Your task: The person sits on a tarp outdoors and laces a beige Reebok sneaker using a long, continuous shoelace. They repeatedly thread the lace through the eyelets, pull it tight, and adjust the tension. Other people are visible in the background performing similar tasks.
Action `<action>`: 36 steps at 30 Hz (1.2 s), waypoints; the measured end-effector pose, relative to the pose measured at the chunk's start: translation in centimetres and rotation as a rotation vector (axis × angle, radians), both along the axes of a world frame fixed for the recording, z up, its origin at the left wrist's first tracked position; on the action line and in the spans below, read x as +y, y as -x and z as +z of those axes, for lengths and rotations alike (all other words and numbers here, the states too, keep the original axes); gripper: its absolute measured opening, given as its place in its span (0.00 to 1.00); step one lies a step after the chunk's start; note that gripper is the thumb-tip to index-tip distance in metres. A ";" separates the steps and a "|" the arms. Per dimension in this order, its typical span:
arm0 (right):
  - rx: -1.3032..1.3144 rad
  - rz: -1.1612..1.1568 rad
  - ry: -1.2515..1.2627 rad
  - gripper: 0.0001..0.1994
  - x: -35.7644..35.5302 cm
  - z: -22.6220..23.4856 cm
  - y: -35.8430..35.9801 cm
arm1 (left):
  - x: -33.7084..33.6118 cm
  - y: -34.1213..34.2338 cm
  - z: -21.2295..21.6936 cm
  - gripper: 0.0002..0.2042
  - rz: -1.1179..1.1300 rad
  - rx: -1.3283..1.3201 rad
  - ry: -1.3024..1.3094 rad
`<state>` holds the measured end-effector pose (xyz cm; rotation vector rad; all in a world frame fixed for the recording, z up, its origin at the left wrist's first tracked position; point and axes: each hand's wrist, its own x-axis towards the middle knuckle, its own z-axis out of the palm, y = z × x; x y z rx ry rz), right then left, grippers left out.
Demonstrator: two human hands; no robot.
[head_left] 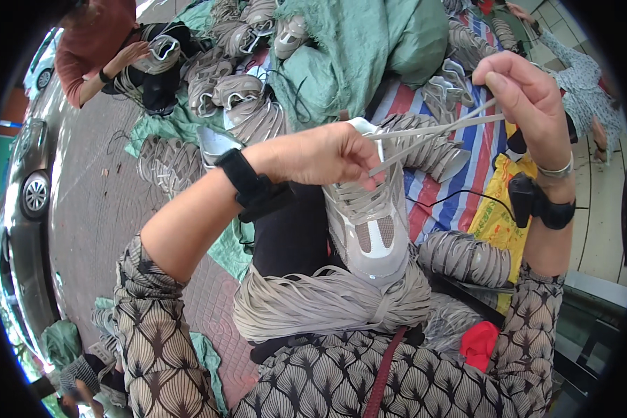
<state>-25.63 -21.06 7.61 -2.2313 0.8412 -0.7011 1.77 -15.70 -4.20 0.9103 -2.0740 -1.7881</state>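
Observation:
A grey sneaker [368, 226] rests on my lap, its toe toward me and laces threaded through the lower eyelets. My left hand [327, 155] is closed over its upper part, pinching the pale grey shoelace [447, 129]. Up and to the right, my right hand [526, 94] has thumb and fingertips pressed together on the same lace. Two strands run taut between the hands and cross. My left hand hides the sneaker's collar and upper eyelets. Under the toe, a thick bundle of loose grey shoelaces [306, 303] lies across my thighs.
Stacked grey sneakers [240, 97] lie ahead beside green sacks [362, 56] on a striped sheet [425, 202]. More shoes [467, 258] lie at my right, near a yellow bag [498, 216]. Another person [94, 52] handles a shoe at far left. Parked cars [31, 209] stand beyond.

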 end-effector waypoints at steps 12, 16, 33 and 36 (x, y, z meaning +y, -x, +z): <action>0.180 0.339 -0.701 0.09 0.3 -1.2 2.3 | 1.2 -0.6 9.4 0.07 0.027 0.074 -0.036; 0.203 0.345 -0.762 0.10 0.6 -4.6 2.1 | 3.4 -7.2 7.1 0.10 0.245 -0.026 -0.249; 0.310 0.498 -0.924 0.12 3.3 -6.7 -10.9 | 6.0 -1.0 1.4 0.26 0.929 0.237 0.400; 0.367 0.450 -0.845 0.12 2.6 -4.9 -11.4 | 5.5 2.0 1.2 0.24 0.921 0.268 0.258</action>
